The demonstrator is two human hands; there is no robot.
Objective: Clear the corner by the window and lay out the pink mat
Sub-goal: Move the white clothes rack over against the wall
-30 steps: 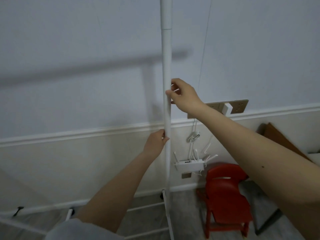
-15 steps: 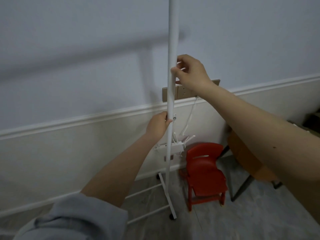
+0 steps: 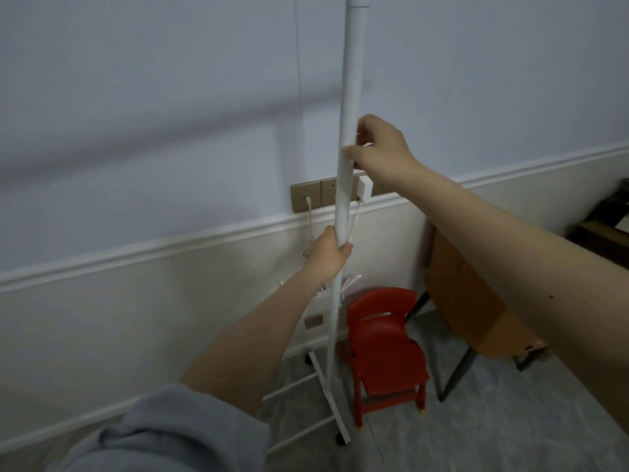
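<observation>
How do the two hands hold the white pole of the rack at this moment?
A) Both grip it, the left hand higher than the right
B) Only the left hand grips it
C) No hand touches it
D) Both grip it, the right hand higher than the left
D: the right hand grips the white pole up high, while the left hand grips it lower down.

The upright pole point(image 3: 350, 107) of a wheeled rack stands at centre, before the wall. The right hand point(image 3: 381, 148) grips it high; the left hand point(image 3: 326, 255) grips it lower, toward 6 o'clock. Behind the pole a socket panel point(image 3: 313, 195) sits on the wall. At 5 o'clock of the left hand a small chair point(image 3: 384, 349) stands on the floor, with a folded table point(image 3: 476, 308) at the chair's 3 o'clock, against the wall.
</observation>
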